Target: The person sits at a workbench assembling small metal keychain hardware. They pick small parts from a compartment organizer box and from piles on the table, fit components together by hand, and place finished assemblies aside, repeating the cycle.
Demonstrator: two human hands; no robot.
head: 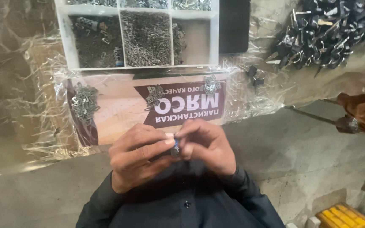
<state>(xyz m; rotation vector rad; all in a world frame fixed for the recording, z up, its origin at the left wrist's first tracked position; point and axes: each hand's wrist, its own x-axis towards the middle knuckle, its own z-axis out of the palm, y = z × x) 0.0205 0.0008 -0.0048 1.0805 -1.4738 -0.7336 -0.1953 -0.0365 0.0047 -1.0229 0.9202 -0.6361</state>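
Both hands meet near the chest: the left hand (138,154) and right hand (205,145) pinch 1 small blue-and-silver metal cylinder (175,149) between their fingertips, equally close. Farther off, on the plastic-covered surface (26,118), lie 1 white compartment tray (64,38) and small metal clips (83,102).

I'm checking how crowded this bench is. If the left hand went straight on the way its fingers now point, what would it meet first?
The left hand points right, into the right hand. Their fingertips already meet around a small metal piece, so that piece and those fingers come first.
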